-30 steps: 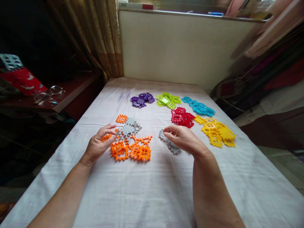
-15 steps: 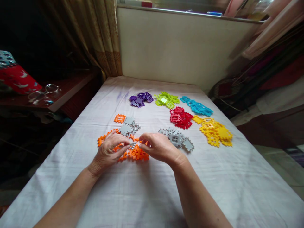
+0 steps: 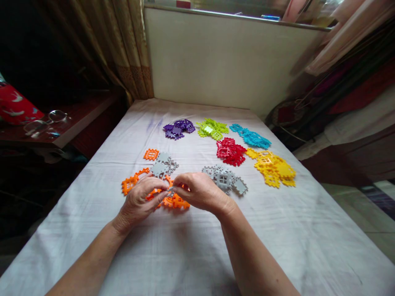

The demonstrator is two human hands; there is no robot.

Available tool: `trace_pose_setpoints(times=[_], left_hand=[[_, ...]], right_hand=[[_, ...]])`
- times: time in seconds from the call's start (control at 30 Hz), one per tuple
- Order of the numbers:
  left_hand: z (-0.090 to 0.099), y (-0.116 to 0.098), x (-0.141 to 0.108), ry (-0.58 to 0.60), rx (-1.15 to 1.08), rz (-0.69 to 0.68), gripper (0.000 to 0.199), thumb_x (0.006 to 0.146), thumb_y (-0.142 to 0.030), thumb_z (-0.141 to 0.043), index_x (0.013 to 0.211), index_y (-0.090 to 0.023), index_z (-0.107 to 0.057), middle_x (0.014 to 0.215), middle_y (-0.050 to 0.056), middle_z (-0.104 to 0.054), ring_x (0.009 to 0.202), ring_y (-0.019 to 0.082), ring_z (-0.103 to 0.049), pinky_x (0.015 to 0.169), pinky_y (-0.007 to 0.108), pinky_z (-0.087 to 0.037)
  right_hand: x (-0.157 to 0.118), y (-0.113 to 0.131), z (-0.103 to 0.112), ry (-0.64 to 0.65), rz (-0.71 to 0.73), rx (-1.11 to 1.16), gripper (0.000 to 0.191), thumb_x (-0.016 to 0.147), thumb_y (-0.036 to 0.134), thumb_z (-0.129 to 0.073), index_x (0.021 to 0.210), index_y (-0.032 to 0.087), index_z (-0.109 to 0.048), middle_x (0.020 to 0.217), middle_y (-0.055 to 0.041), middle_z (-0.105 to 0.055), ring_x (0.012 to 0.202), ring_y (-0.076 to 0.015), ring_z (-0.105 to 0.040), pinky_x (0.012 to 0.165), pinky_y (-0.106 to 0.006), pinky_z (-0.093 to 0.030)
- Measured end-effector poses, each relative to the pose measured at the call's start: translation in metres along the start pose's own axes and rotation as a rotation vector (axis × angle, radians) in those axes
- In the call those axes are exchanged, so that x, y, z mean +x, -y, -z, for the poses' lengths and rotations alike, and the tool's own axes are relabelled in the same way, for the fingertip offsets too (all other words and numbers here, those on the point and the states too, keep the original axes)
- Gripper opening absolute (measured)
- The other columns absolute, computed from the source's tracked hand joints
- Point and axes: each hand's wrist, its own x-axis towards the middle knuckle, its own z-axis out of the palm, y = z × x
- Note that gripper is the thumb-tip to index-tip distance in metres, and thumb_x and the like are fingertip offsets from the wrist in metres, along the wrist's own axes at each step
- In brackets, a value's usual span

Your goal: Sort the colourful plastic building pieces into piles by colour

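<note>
Between my two hands, just above the orange pile, is a small grey plastic interlocking tile [image 3: 170, 190], mostly hidden by fingers. My left hand [image 3: 140, 197] pinches its left side between thumb and fingertips. At the right side, the thumb and fingers of my right hand [image 3: 199, 190] close on the tile. Under and around the hands lie orange notched tiles [image 3: 177, 201], some hidden by the left hand. Just beyond them is a small group of grey tiles [image 3: 162, 166], with a single orange tile [image 3: 151, 154] beside it.
A larger grey pile [image 3: 222, 179] lies right of my hands. Farther off are purple [image 3: 179, 129], lime green [image 3: 212, 128], blue [image 3: 254, 137], red [image 3: 231, 152] and yellow [image 3: 274, 168] piles on a pale bedsheet [image 3: 173, 255]. Eyeglasses [image 3: 57, 116] rest on a side table at left.
My right hand has come closer to my left, and its fingertips now meet the grey tile. The whole view has shifted slightly; the piles look unchanged.
</note>
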Motion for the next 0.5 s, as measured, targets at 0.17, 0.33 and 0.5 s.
trace_pose_setpoints(times=[0.17,0.33,0.5], left_hand=[[0.004,0.008,-0.001,-0.002,0.006,0.068,0.024,0.088,-0.044,-0.060,0.099,-0.025,-0.070,0.092,0.003,-0.076,0.090,0.020,-0.070,0.099,0.039,-0.050],[0.010,0.027,-0.003,-0.077,0.135,0.125,0.026,0.088,-0.047,-0.056,0.094,-0.026,-0.070,0.094,0.002,-0.076,0.091,0.020,-0.070,0.106,0.041,-0.046],[0.009,0.037,-0.004,-0.065,0.223,0.117,0.028,0.088,-0.048,-0.055,0.094,-0.026,-0.070,0.097,0.003,-0.076,0.092,0.022,-0.069,0.107,0.042,-0.043]], right_hand=[[-0.011,-0.028,0.021,-0.090,-0.112,0.106,0.020,0.091,0.031,-0.057,0.088,0.021,-0.075,0.075,0.0001,-0.071,0.066,-0.0119,-0.058,0.061,-0.022,-0.038],[-0.039,-0.077,0.048,-0.343,-0.259,0.261,0.029,0.086,0.039,-0.053,0.088,0.019,-0.073,0.077,-0.0020,-0.071,0.069,-0.0148,-0.060,0.064,-0.025,-0.045],[-0.070,-0.110,0.059,-0.449,-0.427,0.388,0.034,0.076,0.048,-0.059,0.083,0.018,-0.072,0.079,-0.0044,-0.072,0.065,-0.0146,-0.059,0.063,-0.027,-0.046]])
